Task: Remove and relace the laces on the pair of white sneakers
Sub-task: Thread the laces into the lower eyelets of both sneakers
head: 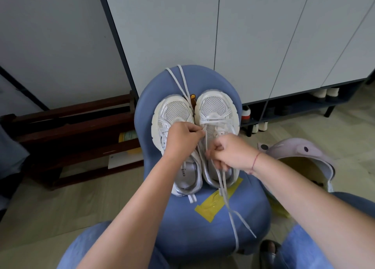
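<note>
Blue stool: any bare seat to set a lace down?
Bare: blue stool near edge past left sneaker, left of yellow tape; far rim beyond right sneaker. Crowded: left hand and right hand pinching right sneaker's lace; loose lace crosses far-left rim; lace ends trail past tape.

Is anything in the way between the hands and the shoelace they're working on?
Nothing visible. The left hand pinches the lace above the laced sneaker, and the right hand grips it lower down; the other sneaker lies beside, not between.

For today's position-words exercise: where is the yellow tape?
Head view: the yellow tape is stuck on the blue stool, right of centre, just on the person's side of the right sneaker, with the lace trailing across it.
</note>
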Tool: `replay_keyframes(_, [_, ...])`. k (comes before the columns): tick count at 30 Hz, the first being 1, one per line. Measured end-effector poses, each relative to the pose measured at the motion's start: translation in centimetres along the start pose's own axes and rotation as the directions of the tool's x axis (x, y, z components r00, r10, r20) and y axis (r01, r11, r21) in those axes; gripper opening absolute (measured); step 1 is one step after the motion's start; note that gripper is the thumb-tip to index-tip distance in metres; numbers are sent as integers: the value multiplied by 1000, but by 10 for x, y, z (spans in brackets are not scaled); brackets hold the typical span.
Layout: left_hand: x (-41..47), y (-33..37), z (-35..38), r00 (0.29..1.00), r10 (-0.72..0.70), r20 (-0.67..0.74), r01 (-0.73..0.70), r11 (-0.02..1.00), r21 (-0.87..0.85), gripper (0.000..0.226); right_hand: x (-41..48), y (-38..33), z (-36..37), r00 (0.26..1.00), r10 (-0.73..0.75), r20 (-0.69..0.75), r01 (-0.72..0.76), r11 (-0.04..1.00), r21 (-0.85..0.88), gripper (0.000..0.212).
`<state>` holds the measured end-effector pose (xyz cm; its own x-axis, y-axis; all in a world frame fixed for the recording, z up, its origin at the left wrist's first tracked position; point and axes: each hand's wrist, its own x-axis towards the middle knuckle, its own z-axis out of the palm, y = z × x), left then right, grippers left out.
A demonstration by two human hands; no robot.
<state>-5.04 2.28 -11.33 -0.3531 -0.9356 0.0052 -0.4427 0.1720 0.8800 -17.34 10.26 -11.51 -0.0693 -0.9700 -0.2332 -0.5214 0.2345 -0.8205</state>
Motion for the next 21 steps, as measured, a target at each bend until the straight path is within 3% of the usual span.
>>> replay_keyframes(2, [2,0,-1,1000,-16,9,16,1000,-10,8,-15,1,1,971,36,236,-15,996,-91,15])
replay_keyframes(5, [2,0,-1,999,-25,22,25,1000,-15,12,-36,3,1,833,111,541,-1,980,-199,11])
replay_keyframes(7, [1,0,-1,999,-25,21,26,1000,-10,11,-44,2,-1,726,157,670,10,971,-239,10])
replay_keyframes(9, [1,0,-1,1000,-25,17,25,1000,-17,10,-46,1,-6,704,170,690,-1,971,-238,11])
replay_keyframes(11, [1,0,-1,1000,-19,15,19,1000,-21,12,-42,1,-10,806,135,577,-54,986,-155,15])
replay_keyframes(13, [1,-1,-1,1000,-17,13,17,1000,-20,12,-33,1,-12,953,68,294,-81,996,35,15])
replay_keyframes(14, [1,-1,-1,1000,-16,12,16,1000,-19,12,-28,1,-13,991,41,127,-59,989,137,12])
replay_keyframes(15, [1,-1,-1,1000,-13,13,13,1000,-17,12,-23,-1,-12,1000,27,-13,-24,973,228,9])
replay_keyframes(17, [2,-2,-1,1000,-5,16,5,1000,-17,12,-14,-4,-8,987,28,-159,31,935,353,11])
replay_keyframes(21, [1,-2,-2,1000,22,18,-22,999,-29,9,3,-7,4,978,45,-202,34,928,372,14])
